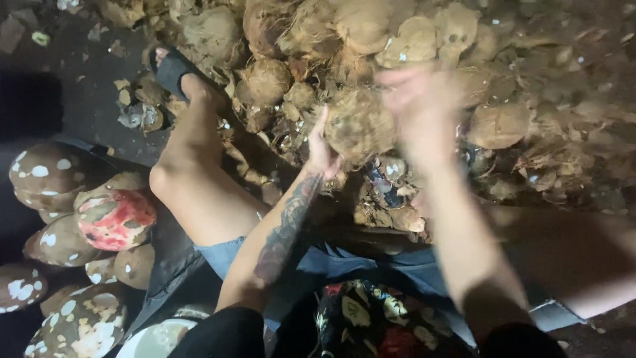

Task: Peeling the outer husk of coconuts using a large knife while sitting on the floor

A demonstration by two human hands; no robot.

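I see my left hand [322, 149] just left of the frame's centre, fingers pointing up and curled, its tattooed forearm rising from the lower middle. My right hand [419, 106] sits right of centre, upper half, blurred, fingers spread and bent inward toward the left. Its bare forearm slants down to the lower right. Both sleeves are dark.

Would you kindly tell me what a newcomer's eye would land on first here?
First, the two hands, the left hand and the blurred right hand, clasping a husked brown coconut at centre. Behind it a pile of fibrous coconuts fills the top. At lower left lie peeled coconuts, one red-stained.
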